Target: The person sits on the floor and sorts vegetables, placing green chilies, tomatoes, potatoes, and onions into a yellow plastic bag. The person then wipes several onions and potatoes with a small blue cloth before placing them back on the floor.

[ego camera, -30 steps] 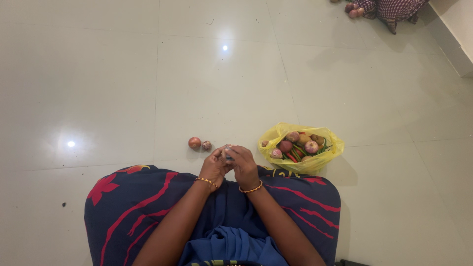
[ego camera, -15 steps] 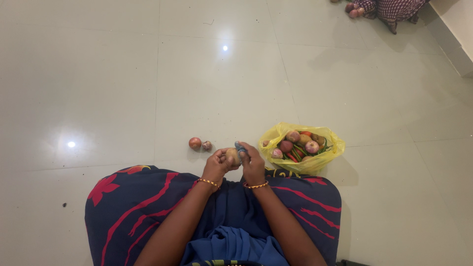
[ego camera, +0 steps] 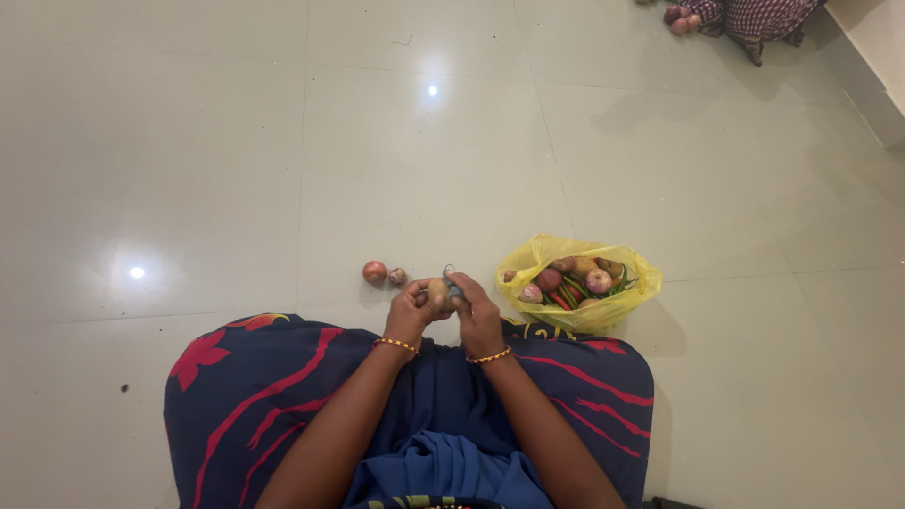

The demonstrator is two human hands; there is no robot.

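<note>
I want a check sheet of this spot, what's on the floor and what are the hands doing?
Surface: glossy pale tiled floor, with light glare.
Job's things: small tan vegetable in left hand; blue-handled tool in right hand.
Clutter: two onions on the floor; yellow bag of mixed vegetables.
Hands: both closed, close together above the lap.
Cables: nothing seen.
Surroundings: checked cloth at the top right, beside a wall base.

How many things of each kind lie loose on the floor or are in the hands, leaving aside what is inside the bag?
Onions on the floor: 2
Potato in the left hand: 1
Blue-handled peeler in the right hand: 1
Yellow bag: 1
Total: 5
</note>
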